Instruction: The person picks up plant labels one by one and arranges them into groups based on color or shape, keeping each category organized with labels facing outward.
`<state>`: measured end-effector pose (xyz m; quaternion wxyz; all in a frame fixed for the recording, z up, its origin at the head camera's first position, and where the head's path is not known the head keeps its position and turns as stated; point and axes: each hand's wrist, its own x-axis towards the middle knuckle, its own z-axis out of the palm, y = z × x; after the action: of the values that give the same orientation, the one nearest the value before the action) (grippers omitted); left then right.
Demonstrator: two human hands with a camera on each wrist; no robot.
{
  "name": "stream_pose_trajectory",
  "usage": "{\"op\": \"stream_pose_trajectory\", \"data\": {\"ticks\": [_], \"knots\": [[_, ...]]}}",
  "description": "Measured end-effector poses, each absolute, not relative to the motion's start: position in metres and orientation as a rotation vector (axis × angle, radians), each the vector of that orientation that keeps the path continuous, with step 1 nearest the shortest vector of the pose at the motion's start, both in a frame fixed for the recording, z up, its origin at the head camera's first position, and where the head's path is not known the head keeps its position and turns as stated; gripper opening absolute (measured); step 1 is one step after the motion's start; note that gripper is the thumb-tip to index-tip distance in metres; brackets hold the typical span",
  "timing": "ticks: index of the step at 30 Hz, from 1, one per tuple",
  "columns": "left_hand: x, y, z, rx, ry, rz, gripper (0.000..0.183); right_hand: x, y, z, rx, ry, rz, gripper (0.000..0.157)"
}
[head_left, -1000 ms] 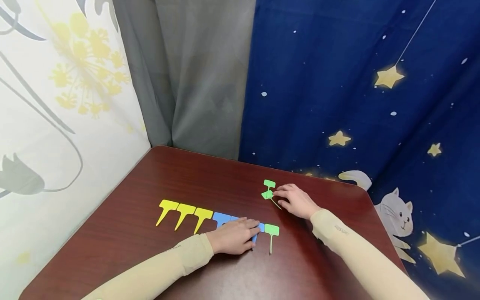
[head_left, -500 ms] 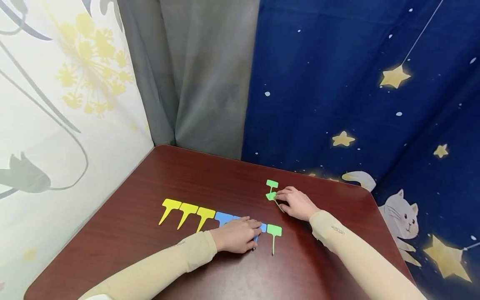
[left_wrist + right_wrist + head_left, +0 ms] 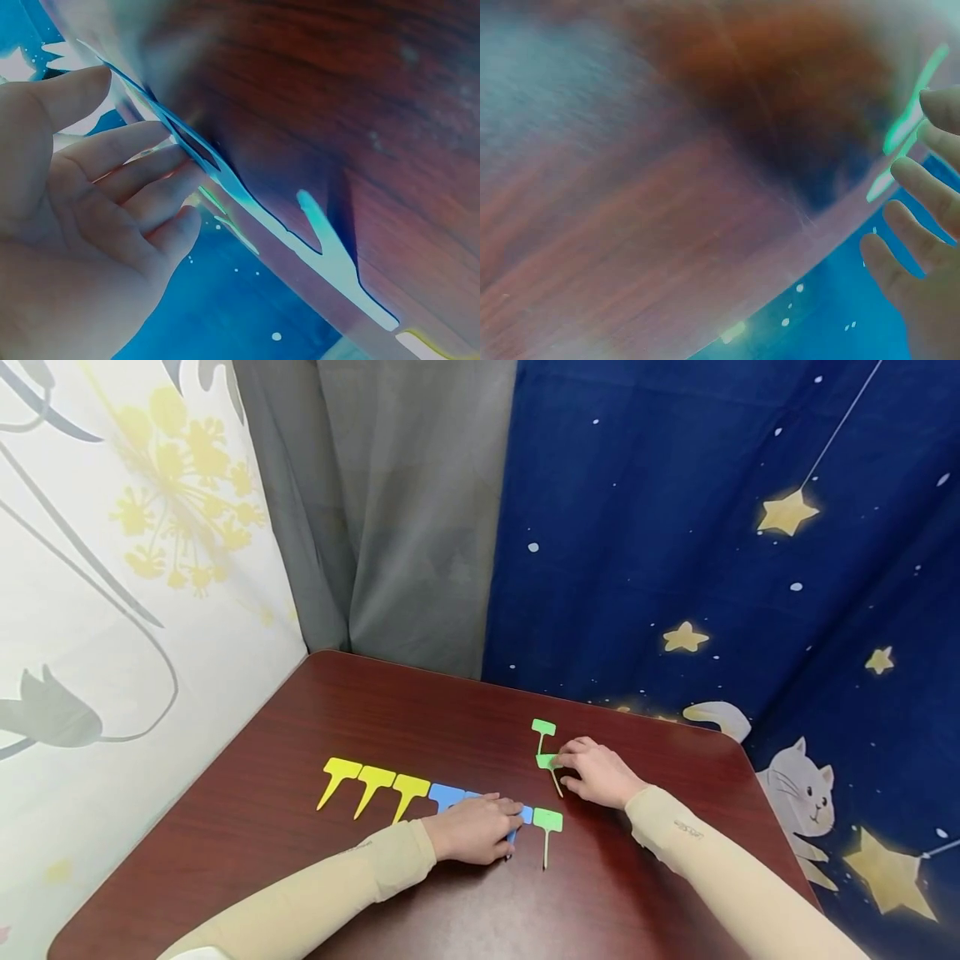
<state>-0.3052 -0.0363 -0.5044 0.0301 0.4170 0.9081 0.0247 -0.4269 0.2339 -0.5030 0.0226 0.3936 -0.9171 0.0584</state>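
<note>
My left hand lies over the blue T-shaped plant labels, fingertips resting on the right-hand one. Its fingers look extended in the left wrist view, close to the pale blue label edges. To the right of the blue ones, a green plant label ends the row, stem toward me. My right hand touches another green label with its fingertips, partly covering the head; the thumb sits apart near the stem. Right behind it lies a further green label.
Three yellow plant labels form the row's left end. The dark red-brown tabletop bears everything. A grey curtain and a blue star-patterned curtain hang behind the far edge; a white patterned cloth borders the left.
My right hand has slid the nearer green label toward me and turned it, so its stem points more directly toward me. The left hand stays on the blue labels.
</note>
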Motion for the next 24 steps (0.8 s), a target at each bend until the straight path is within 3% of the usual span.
{"op": "stream_pose_trajectory", "data": {"ticks": [5, 15, 24], "knots": [[-0.307, -0.036, -0.503, 1.252, 2.787, 0.081, 0.045, -0.437, 0.232, -0.493, 1.127, -2.927, 0.345, 0.045], [-0.306, -0.034, -0.502, 1.238, 2.775, 0.069, 0.046, -0.447, 0.239, -0.503, 1.124, -3.093, 0.4, 0.083], [-0.309, -0.035, -0.504, 1.257, 2.78, 0.079, 0.044, -0.447, 0.235, -0.505, 1.049, -3.102, 0.432, 0.08]]}}
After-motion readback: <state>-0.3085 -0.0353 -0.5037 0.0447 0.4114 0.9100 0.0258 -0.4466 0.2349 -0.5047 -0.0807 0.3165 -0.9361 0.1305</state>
